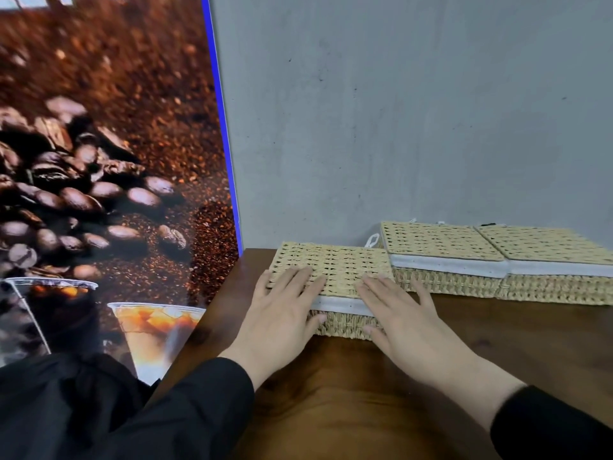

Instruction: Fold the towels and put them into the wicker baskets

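**Asker:** What are the hands doing?

**Describer:** Both hands lie flat on the lid of the nearest wicker basket (331, 277), which sits on a dark wooden table (497, 327). The left hand (282, 310) rests on the lid's left part, the right hand (398, 313) on its right. The fingers (298, 277) are straight and spread, gripping nothing; each thumb touches the basket's front wall.

**Asker:** Where are the towels?

**Describer:** A pale grey towel edge (345, 305) shows between lid and basket wall, just under the fingers of both hands. Beyond the right hand's fingers, two more lidded baskets (497, 260) stand side by side against the grey wall (398, 111), each showing the same grey band.

**Asker:** How should this step go?

**Describer:** It looks like seating the lid. Even downward pressure from both palms would likely settle it level, with any protruding towel tucked in first.

**Asker:** Which way does the basket lie?

**Describer:** Its long axis runs left to right, across the line of the fingers, its long front side facing the person.
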`<state>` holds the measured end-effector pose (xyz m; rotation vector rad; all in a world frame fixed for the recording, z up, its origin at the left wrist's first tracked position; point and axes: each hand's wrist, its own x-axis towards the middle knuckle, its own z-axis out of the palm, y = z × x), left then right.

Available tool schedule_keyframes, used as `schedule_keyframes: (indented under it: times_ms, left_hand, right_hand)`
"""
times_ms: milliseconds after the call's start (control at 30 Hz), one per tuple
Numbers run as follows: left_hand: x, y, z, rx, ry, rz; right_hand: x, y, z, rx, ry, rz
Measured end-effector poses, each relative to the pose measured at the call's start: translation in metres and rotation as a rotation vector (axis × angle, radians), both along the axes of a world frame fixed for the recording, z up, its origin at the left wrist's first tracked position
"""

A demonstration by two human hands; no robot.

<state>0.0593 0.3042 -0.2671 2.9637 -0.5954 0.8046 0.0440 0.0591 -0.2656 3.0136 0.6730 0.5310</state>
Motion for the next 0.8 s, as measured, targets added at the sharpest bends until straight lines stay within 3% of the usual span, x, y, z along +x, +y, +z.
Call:
schedule_keyframes:
  times_ms: [300, 567, 800]
  left_hand:
    - [0.055, -0.005, -0.005, 0.003, 0.052, 0.063]
    - [0.126, -0.021, 0.002, 0.051, 0.201, 0.065]
    - [0.134, -0.03, 0.007, 0.071, 0.273, 0.082]
  right_hand:
    - [0.056, 0.023, 0.013, -0.047, -0.028, -0.057]
    - [0.115, 0.027, 0.029, -0.272, -0.012, -0.157]
    - [0.123, 0.016, 0.026, -0.192, 0.035, -0.153]
